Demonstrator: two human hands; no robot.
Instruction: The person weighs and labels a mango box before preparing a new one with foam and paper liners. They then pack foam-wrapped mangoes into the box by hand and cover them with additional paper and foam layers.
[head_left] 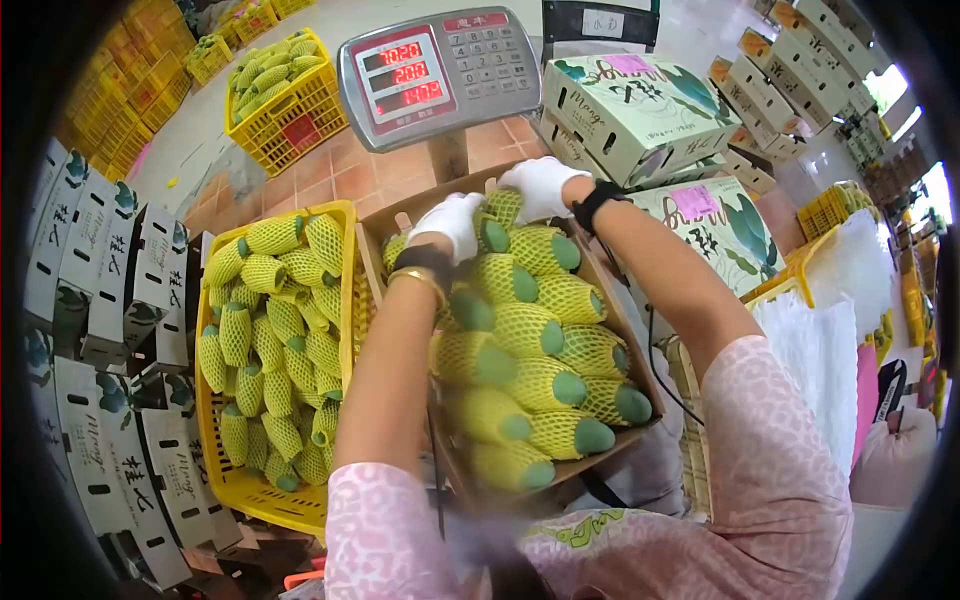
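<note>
Both my hands wear white gloves and are at the far end of an open cardboard box (645, 425). Between them is a green mango (494, 235) in a yellow-green foam net, tilted at the top of the rows. My left hand (452, 222) closes on its left side, its fingertips partly hidden. My right hand (543, 188) grips it from the upper right with curled fingers. Below, several netted mangoes (535, 330) lie packed in rows, green ends pointing right. The nearer left part of the box looks blurred.
Left of the box stands a yellow crate (350, 290) of netted mangoes. A scale display (440, 75) with red digits rises beyond the box. Printed cartons (640, 115) are stacked at right, more cartons (120, 470) at far left. Another mango crate (290, 130) stands behind.
</note>
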